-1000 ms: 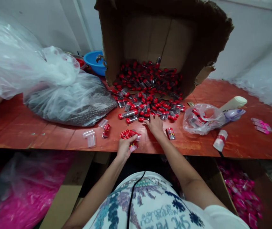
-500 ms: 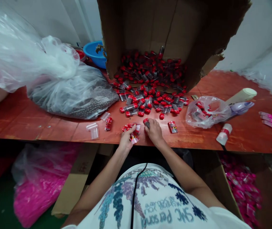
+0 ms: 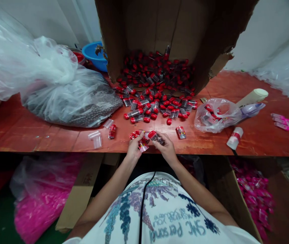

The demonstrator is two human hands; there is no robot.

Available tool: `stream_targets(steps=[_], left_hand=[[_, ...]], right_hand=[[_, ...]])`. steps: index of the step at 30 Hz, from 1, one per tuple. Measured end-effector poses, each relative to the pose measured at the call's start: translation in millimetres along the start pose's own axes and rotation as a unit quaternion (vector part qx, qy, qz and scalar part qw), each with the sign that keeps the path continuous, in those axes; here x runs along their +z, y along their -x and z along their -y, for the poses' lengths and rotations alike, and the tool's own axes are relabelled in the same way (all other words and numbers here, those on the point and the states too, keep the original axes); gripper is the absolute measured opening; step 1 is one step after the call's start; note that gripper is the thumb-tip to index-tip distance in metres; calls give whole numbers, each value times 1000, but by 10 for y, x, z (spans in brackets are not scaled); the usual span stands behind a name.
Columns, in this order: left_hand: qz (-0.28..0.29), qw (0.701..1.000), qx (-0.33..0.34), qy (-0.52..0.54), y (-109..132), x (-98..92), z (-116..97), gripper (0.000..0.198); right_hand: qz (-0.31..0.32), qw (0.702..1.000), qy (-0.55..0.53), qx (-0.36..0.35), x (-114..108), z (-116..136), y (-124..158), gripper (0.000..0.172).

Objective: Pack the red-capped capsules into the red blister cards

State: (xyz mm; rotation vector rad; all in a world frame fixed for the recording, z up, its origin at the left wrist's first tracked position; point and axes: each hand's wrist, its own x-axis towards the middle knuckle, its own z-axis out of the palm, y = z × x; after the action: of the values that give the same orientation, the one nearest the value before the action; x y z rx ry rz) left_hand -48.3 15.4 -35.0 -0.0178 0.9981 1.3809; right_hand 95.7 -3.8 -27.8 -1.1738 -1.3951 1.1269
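Near the table's front edge, my left hand is closed on a bunch of red printed plastic sleeves, with clear parts showing between the red print. My right hand grips a red-capped clear bottle full of dark beads. The bottle lies tilted, its red cap toward the sleeves and close to them; whether they touch I cannot tell. A red-wrapped bottle lies on the table to the right. Another wrapped bottle rests to the left, beside small clear empty bottles.
An open cardboard box spills many red-capped bottles onto the table. A clear sack of dark beads stands left. A plastic bag, a roll and a white bottle lie right.
My right hand has lifted the red-capped bottle off the table and turned it toward the sleeves in my left hand. The view has shifted slightly.
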Motion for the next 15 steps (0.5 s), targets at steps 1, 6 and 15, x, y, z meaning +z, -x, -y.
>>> stream_targets(steps=[1,6,15], left_hand=[[3,1000,2,-5,8,4,10,16],[8,1000,18,-17,65,35,10,19],[12,996,56,-74,199,103,-41,29]], right_hand=[[3,1000,-2,3,1,-8,3,43],[3,1000,-14,17,-9,-29,24,44],[13,994,-74,80,45,-18,63,51]])
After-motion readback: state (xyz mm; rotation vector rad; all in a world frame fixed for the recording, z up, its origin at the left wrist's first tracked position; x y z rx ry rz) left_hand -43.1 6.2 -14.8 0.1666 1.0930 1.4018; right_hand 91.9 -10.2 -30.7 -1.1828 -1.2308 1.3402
